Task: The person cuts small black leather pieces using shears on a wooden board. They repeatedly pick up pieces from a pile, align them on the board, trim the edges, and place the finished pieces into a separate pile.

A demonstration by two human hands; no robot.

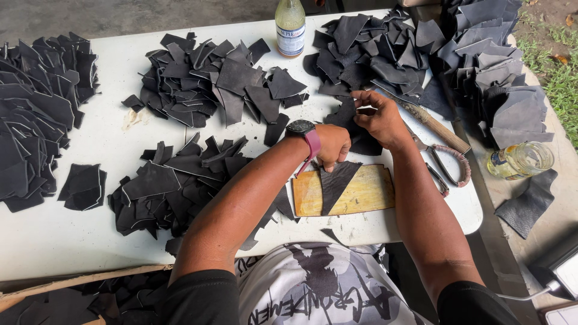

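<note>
Near the middle of the frame, the left hand (333,146) is curled with its fingers pressed down on the upper end of a dark leather piece (337,185), a long triangular scrap lying across a wooden board (367,191). The board sits at the near edge of the white table (66,235), just right of centre. A dark watch with a pink strap (306,137) is on the left wrist.

The right hand (378,116), just above and to the right of the board, is closed with the fingers bent in toward the palm; it rests on another black piece, and I cannot tell whether it grips a tool (the fingers hide whatever may be inside).

Just right of that hand lie a knife with a wooden handle (435,126) and a pair of scissors with wrapped handles (447,164), close together. Heaps of black leather scraps fill much of the table: one at the left edge (36,114), one at upper centre (211,81), one at centre left (174,183), and one at upper right (373,51). A bottle with a label (290,27) stands at the top centre between two heaps. At the right edge, off the table, a small glass jar (521,159) lies on its side beside a grey scrap (527,204).
</note>
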